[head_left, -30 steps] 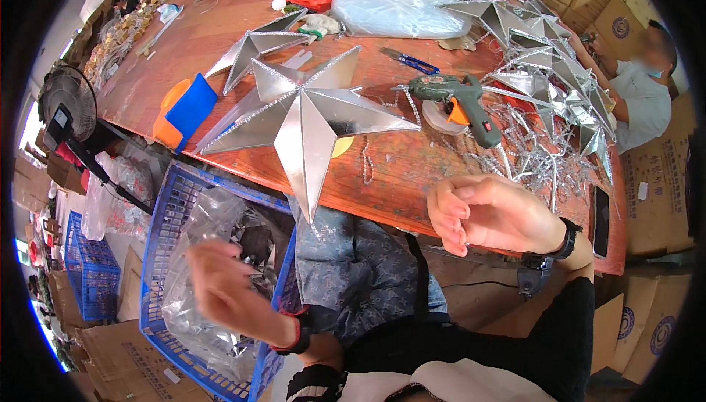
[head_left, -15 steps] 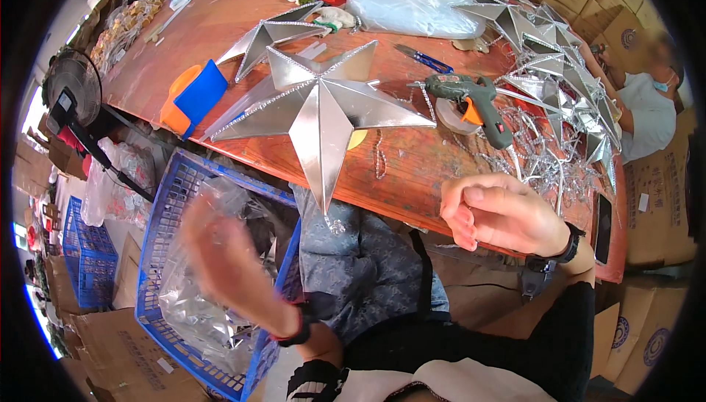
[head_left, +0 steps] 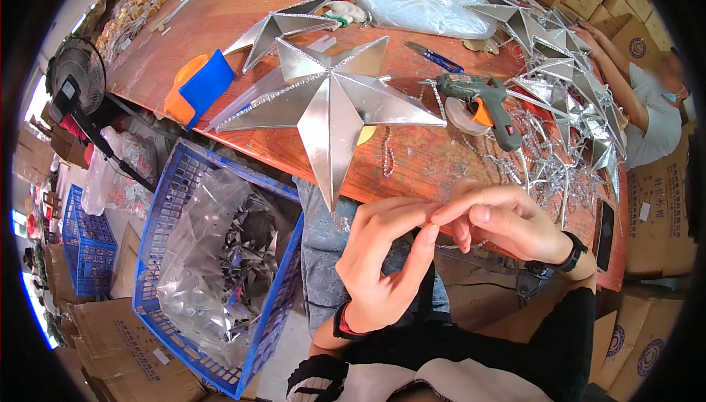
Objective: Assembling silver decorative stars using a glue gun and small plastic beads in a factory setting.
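Observation:
My left hand (head_left: 382,262) and my right hand (head_left: 507,222) meet at the fingertips over the table's near edge. Both are closed, with thumbs drawn toward the fingers; anything between them is hidden or too small to make out. Just beyond lies a large silver five-pointed star (head_left: 331,112), its edges partly trimmed with silver beading. A dark green glue gun (head_left: 482,102) with an orange trigger rests to its right, near a loose bead strand (head_left: 388,153). Blue-handled snips (head_left: 440,59) lie behind the star. Tangled silver trim (head_left: 544,170) spreads beyond my right hand.
A blue plastic basket (head_left: 151,255) holding bagged silver pieces stands left of my legs. On the wooden table (head_left: 140,82) are an orange-and-blue holder (head_left: 198,90), clear bags (head_left: 423,1) and more silver stars (head_left: 562,71). Another person (head_left: 654,108) sits at the right; a fan (head_left: 77,82) stands left.
My left hand has swung from above the basket to the right and met my right hand. My right hand stays nearly in place. The view has shifted slightly.

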`<state>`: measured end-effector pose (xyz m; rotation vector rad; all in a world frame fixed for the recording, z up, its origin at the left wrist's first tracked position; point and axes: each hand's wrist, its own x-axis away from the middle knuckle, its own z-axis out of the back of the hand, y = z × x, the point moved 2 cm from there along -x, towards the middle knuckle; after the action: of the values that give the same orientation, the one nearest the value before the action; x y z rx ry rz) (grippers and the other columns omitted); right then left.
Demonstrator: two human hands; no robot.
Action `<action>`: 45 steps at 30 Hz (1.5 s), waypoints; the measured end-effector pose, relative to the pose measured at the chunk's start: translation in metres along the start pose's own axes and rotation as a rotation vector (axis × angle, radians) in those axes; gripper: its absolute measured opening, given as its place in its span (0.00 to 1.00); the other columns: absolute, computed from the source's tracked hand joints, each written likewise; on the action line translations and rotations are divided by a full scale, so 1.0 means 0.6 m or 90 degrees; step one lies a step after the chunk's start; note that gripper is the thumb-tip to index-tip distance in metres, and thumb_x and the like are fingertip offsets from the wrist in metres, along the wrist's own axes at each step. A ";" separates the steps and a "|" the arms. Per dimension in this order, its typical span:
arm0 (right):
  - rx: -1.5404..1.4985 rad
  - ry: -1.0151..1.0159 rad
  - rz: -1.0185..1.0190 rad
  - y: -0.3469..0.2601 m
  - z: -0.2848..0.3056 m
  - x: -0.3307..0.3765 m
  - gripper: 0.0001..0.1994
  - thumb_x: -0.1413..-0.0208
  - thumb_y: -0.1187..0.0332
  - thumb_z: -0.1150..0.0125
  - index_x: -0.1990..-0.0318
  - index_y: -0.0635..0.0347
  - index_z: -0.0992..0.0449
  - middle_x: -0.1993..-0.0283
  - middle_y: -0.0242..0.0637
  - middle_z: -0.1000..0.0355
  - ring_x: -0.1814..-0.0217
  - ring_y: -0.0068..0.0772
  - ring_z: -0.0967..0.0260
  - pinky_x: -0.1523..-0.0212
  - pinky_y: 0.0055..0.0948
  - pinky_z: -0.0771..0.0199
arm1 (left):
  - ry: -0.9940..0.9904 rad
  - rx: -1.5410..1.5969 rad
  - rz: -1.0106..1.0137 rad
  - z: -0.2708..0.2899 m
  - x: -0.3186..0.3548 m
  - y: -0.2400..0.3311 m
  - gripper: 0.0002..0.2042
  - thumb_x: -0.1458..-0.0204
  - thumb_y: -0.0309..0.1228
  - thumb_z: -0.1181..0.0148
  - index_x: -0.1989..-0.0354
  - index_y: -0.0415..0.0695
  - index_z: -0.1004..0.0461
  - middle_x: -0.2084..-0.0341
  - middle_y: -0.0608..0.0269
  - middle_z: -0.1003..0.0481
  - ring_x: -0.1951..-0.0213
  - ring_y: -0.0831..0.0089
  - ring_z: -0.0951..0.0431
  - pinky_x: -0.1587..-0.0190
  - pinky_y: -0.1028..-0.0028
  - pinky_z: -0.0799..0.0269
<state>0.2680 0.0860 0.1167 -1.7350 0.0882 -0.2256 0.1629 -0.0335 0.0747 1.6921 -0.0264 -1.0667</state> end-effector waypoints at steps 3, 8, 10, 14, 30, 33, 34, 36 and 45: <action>0.116 0.007 0.062 -0.005 0.000 0.000 0.16 0.39 0.65 0.56 0.52 0.67 0.29 0.68 0.35 0.37 0.66 0.24 0.38 0.66 0.24 0.37 | 0.002 -0.033 -0.004 0.003 0.000 0.000 0.09 0.58 0.16 0.40 0.67 0.36 0.27 0.70 0.57 0.25 0.67 0.64 0.27 0.63 0.72 0.32; 0.273 0.024 0.152 -0.012 -0.004 0.004 0.13 0.42 0.73 0.51 0.50 0.62 0.28 0.69 0.31 0.38 0.67 0.21 0.41 0.66 0.20 0.41 | 0.006 -0.048 0.012 0.004 -0.001 0.000 0.08 0.60 0.17 0.39 0.69 0.37 0.27 0.72 0.58 0.25 0.68 0.65 0.27 0.64 0.72 0.33; 0.314 0.047 0.144 -0.012 -0.004 0.004 0.12 0.43 0.73 0.52 0.53 0.63 0.26 0.67 0.35 0.34 0.66 0.23 0.38 0.65 0.22 0.39 | 0.001 -0.043 0.030 0.006 -0.002 -0.002 0.07 0.60 0.17 0.39 0.70 0.37 0.27 0.73 0.59 0.25 0.68 0.65 0.27 0.64 0.73 0.33; 0.368 0.051 0.169 -0.011 -0.007 0.003 0.12 0.45 0.74 0.51 0.55 0.63 0.25 0.66 0.37 0.31 0.64 0.26 0.37 0.63 0.24 0.37 | 0.000 -0.016 0.067 0.008 -0.001 -0.007 0.06 0.62 0.17 0.39 0.73 0.38 0.27 0.76 0.60 0.26 0.70 0.66 0.28 0.64 0.73 0.34; 0.376 0.032 0.192 -0.002 -0.002 -0.002 0.13 0.46 0.74 0.48 0.54 0.62 0.25 0.66 0.36 0.32 0.64 0.26 0.36 0.64 0.24 0.37 | -0.016 -0.057 0.051 0.013 -0.006 -0.011 0.07 0.67 0.18 0.39 0.78 0.40 0.30 0.80 0.63 0.30 0.73 0.65 0.32 0.67 0.72 0.38; 0.278 0.004 0.150 0.006 0.003 -0.006 0.13 0.45 0.76 0.49 0.52 0.62 0.27 0.65 0.34 0.34 0.67 0.22 0.37 0.67 0.21 0.37 | -0.025 -0.045 0.049 0.015 -0.005 -0.014 0.08 0.68 0.18 0.40 0.78 0.41 0.31 0.81 0.63 0.31 0.73 0.66 0.32 0.67 0.72 0.38; 0.211 0.005 0.084 0.009 0.004 -0.005 0.13 0.43 0.75 0.50 0.52 0.61 0.27 0.65 0.34 0.34 0.67 0.21 0.37 0.67 0.20 0.37 | -0.027 -0.032 0.055 0.015 -0.004 -0.016 0.08 0.68 0.18 0.40 0.79 0.41 0.31 0.81 0.63 0.31 0.73 0.66 0.32 0.67 0.72 0.38; 0.095 -0.012 -0.023 0.014 0.005 -0.006 0.14 0.39 0.69 0.56 0.51 0.63 0.28 0.65 0.32 0.34 0.67 0.17 0.39 0.65 0.19 0.37 | -0.031 -0.003 0.065 0.015 -0.003 -0.018 0.08 0.69 0.18 0.40 0.79 0.41 0.31 0.81 0.63 0.31 0.73 0.66 0.33 0.67 0.72 0.39; -0.255 0.015 -0.168 0.027 0.001 -0.007 0.15 0.42 0.66 0.54 0.57 0.72 0.28 0.63 0.34 0.34 0.64 0.23 0.38 0.63 0.23 0.38 | -0.028 0.059 0.085 0.008 0.001 -0.020 0.07 0.70 0.18 0.41 0.80 0.41 0.31 0.81 0.64 0.31 0.74 0.67 0.32 0.67 0.73 0.38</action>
<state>0.2649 0.0848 0.1004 -2.1438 -0.0867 -0.4457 0.1544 -0.0324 0.0651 1.7241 -0.2173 -1.0162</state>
